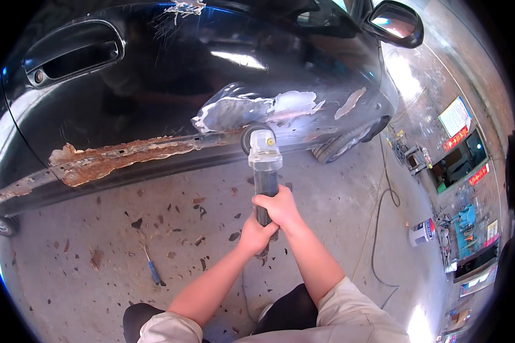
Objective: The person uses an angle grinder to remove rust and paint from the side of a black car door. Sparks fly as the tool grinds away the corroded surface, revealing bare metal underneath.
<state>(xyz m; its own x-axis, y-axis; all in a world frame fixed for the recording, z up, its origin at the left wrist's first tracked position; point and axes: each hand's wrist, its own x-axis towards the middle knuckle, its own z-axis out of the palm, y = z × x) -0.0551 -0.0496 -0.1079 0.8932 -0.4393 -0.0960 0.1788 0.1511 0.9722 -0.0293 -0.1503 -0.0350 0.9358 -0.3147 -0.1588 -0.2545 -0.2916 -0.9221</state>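
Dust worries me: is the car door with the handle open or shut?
Shut: the black door sits flush with the panel to its left, no gap showing.

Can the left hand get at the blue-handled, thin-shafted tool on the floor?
Probably not yet: the left hand is wrapped around the grey-and-black angle grinder. Nothing visible covers the blue-handled tool, so freeing that hand and bending down would likely do.

Auto body shop for sure: black car (137,103) with a rusty strip (120,159), angle grinder (265,171) at its side, flakes (137,223) littering the floor (326,228) below it.
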